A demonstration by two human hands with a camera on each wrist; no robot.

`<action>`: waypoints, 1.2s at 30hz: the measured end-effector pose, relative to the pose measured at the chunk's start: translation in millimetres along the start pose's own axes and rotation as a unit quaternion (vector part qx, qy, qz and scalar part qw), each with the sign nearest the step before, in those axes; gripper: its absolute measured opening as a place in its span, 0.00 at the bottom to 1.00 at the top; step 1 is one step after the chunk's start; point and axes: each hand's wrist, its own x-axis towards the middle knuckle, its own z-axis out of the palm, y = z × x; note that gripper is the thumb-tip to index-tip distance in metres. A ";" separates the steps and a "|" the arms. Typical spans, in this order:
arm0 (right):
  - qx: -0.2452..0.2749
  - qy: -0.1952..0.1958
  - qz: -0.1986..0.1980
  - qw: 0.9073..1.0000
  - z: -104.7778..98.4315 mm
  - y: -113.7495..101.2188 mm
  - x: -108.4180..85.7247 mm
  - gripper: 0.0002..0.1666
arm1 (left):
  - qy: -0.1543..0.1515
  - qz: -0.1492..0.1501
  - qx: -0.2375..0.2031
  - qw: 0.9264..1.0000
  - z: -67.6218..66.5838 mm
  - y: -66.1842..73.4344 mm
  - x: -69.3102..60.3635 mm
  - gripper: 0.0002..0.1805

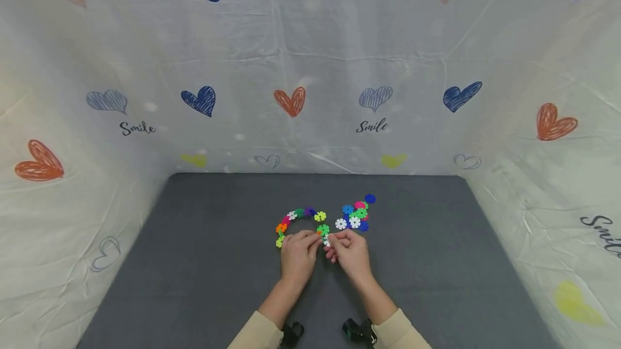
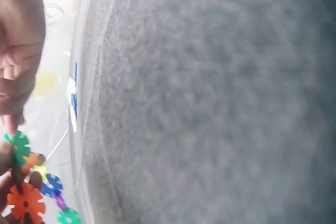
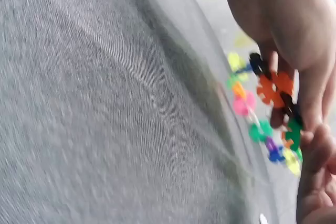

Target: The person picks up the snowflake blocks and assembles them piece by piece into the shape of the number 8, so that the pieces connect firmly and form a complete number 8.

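Left hand (image 1: 298,256): grasping the snowflake-disc chain (image 1: 291,215), fingers curled behind an orange disc (image 3: 275,87) and black discs, per right wrist view. Right hand (image 1: 351,254): thumb and finger pinching a white disc (image 1: 327,241), other fingers loosely bent. Fingertips of both hands meet around a green disc (image 2: 20,148) in the wrist views; can't tell whether the white one is slotted into it.

Chain sits mid-table, arching beyond the left hand: yellow-green disc (image 1: 280,243) just beside that hand's knuckles, then orange, pink, white, green, purple, blue, round to a yellow disc (image 1: 320,216) and another green above the fingertips. Part under the hands is hidden.

Just beyond the right hand, to its right: loose disc pile (image 1: 360,213), white, blue, green and pink, some overlapping; a dark blue disc (image 1: 370,198) at its far edge.

Near edge: cream sleeves (image 1: 257,333), black wrist devices (image 1: 292,334). All on a dark grey table (image 1: 204,284); pale heart-print cloth (image 1: 330,31) behind and at both sides.
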 end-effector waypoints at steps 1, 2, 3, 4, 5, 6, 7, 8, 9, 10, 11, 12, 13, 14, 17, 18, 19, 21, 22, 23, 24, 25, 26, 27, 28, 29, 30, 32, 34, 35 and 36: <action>-0.012 -0.005 0.005 1.000 -2.0 1.6 1.2 0.13 | -0.005 -0.006 0.013 1.000 -0.4 0.3 -0.7 0.04; -0.031 -0.008 0.008 0.999 -5.1 2.8 2.6 0.14 | -0.011 -0.013 0.029 0.999 -0.5 0.5 -1.6 0.04; -0.054 -0.008 0.009 0.998 -9.2 4.1 4.3 0.16 | -0.019 -0.019 0.046 0.999 -0.6 0.6 -2.4 0.03; -0.083 -0.005 0.007 0.996 -14.1 5.3 6.4 0.16 | -0.027 -0.026 0.058 0.998 -0.9 0.9 -3.3 0.03; -0.115 0.003 0.002 0.993 -19.8 6.0 8.3 0.16 | -0.038 -0.033 0.067 0.996 -1.2 1.0 -4.3 0.04; -0.149 0.014 -0.005 0.989 -25.7 6.5 10.7 0.15 | -0.052 -0.043 0.072 0.995 -1.8 1.1 -5.0 0.04; -0.184 0.028 -0.014 0.982 -31.9 7.0 13.4 0.15 | -0.066 -0.053 0.071 0.994 -2.8 1.1 -5.6 0.05; -0.215 0.044 -0.020 0.975 -37.9 7.2 16.2 0.14 | -0.081 -0.067 0.065 0.992 -4.0 0.9 -5.6 0.06; -0.244 0.059 -0.026 0.968 -43.6 6.7 19.0 0.14 | -0.094 -0.083 0.052 0.991 -5.5 0.5 -5.2 0.08; -0.269 0.072 -0.031 0.960 -48.8 6.4 22.0 0.13 | -0.106 -0.103 0.032 0.988 -7.7 0.0 -3.9 0.10; -0.289 0.085 -0.034 0.953 -53.5 6.4 25.1 0.13 | -0.115 -0.121 0.016 0.986 -9.9 -1.0 -1.9 0.13; -0.307 0.096 -0.035 0.946 -57.5 6.6 28.3 0.14 | -0.120 -0.141 -0.002 0.983 -12.7 -2.0 1.0 0.16; -0.320 0.103 -0.035 0.941 -61.0 7.0 31.2 0.14 | -0.123 -0.159 -0.017 0.979 -15.6 -3.2 4.5 0.19; -0.330 0.109 -0.033 0.937 -63.5 7.2 33.8 0.15 | -0.123 -0.175 -0.026 0.976 -18.3 -4.6 8.6 0.22; -0.354 0.107 -0.020 0.929 -67.2 9.3 41.5 0.20 | -0.130 -0.190 -0.017 0.973 -24.7 -8.8 20.9 0.24; -0.362 0.105 -0.015 0.926 -67.3 9.9 43.8 0.22 | -0.141 -0.179 -0.006 0.974 -25.5 -10.0 24.6 0.22; -0.373 0.102 -0.008 0.922 -67.0 11.0 46.2 0.25 | -0.159 -0.159 0.013 0.974 -25.1 -11.1 27.5 0.20; -0.398 0.101 0.008 0.912 -65.4 12.3 50.1 0.29 | -0.211 -0.109 0.046 0.970 -22.6 -11.9 30.6 0.17; -0.409 0.100 0.015 0.907 -64.5 12.8 51.8 0.30 | -0.238 -0.082 0.059 0.966 -20.2 -12.0 31.0 0.19; -0.420 0.099 0.021 0.902 -63.7 13.2 53.1 0.31 | -0.265 -0.059 0.069 0.960 -17.5 -11.9 30.8 0.21; -0.428 0.098 0.028 0.898 -62.7 13.6 54.2 0.31 | -0.289 -0.044 0.074 0.953 -14.9 -11.5 29.8 0.24; -0.436 0.096 0.033 0.894 -61.9 14.0 55.0 0.30 | -0.308 -0.039 0.079 0.947 -12.4 -11.1 28.3 0.26; -0.439 0.096 0.036 0.893 -61.3 14.2 55.3 0.29 | -0.322 -0.043 0.078 0.943 -10.6 -10.4 26.6 0.26; -0.440 0.095 0.036 0.892 -61.1 14.6 55.5 0.28 | -0.326 -0.051 0.078 0.941 -8.8 -10.1 25.0 0.25; -0.438 0.094 0.035 0.893 -61.0 14.9 55.4 0.26 | -0.328 -0.064 0.075 0.940 -7.5 -10.0 23.7 0.23; -0.436 0.094 0.034 0.894 -61.2 15.3 54.8 0.24 | -0.326 -0.079 0.071 0.939 -6.8 -9.9 22.5 0.22; -0.432 0.096 0.031 0.896 -61.5 15.4 54.1 0.22 | -0.322 -0.093 0.065 0.940 -6.4 -10.0 21.6 0.21; -0.422 0.098 0.020 0.901 -62.9 15.4 51.9 0.20 | -0.314 -0.116 0.055 0.941 -6.3 -10.7 20.3 0.21; -0.410 0.098 0.011 0.907 -64.2 14.8 49.3 0.18 | -0.310 -0.131 0.047 0.940 -6.5 -11.9 19.4 0.23; -0.405 0.095 0.008 0.909 -65.3 14.7 48.0 0.18 | -0.308 -0.136 0.045 0.941 -6.7 -12.5 19.0 0.23; -0.402 0.094 0.006 0.911 -66.3 14.6 46.9 0.18 | -0.304 -0.141 0.042 0.941 -6.8 -13.1 18.7 0.23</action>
